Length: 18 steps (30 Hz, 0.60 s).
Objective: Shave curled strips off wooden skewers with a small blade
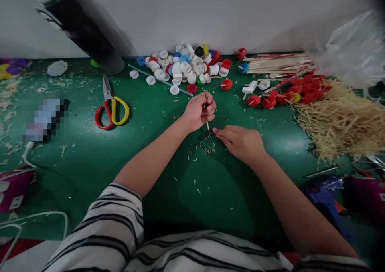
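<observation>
My left hand is closed in a fist around a thin wooden stick, whose pale end points down toward the table. Just right of that end is my right hand, thumb and forefinger pinched together; whatever it holds, if anything, is hidden. Small wood shavings lie scattered on the green table below both hands. Beyond the left hand is a heap of bottle caps, mostly white with some red, blue and yellow. Several red caps with sticks through them lie to the right.
Scissors with red and yellow handles and a black bottle are at left, near a phone on a cable. At right are bundled sticks, a straw-like pile, a plastic bag and a blue glue gun.
</observation>
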{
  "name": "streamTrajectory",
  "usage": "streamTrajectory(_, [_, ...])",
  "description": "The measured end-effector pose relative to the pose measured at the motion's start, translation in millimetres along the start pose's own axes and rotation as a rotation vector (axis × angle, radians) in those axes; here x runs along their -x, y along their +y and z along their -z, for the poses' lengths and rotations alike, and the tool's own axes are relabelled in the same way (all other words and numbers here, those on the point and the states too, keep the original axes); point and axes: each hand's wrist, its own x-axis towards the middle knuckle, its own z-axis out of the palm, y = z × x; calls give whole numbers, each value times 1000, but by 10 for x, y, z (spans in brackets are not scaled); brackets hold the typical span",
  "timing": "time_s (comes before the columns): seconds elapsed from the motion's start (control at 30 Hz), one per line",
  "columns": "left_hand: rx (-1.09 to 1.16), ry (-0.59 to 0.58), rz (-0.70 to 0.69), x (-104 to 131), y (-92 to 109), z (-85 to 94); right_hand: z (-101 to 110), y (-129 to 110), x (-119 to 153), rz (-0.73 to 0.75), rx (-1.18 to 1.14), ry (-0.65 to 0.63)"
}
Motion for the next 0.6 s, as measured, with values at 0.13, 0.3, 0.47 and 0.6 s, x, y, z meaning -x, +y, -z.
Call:
streamTrajectory(0.13, [-27, -48, -31, -1, -30, 12, 41, -48, -45, -31, 37, -134])
streamTrajectory(0.3, [-21, -37, -39, -8, -39, 18, 108, -74, -44, -75, 12, -243])
streamTrajectory(0.47, [-19, -36, -29, -12, -32, 20, 117, -74, -18, -82, 7, -266])
streamTrajectory(0.6, [-19, -52, -32, -11, -35, 29, 48, -51, 34, -80, -16, -162])
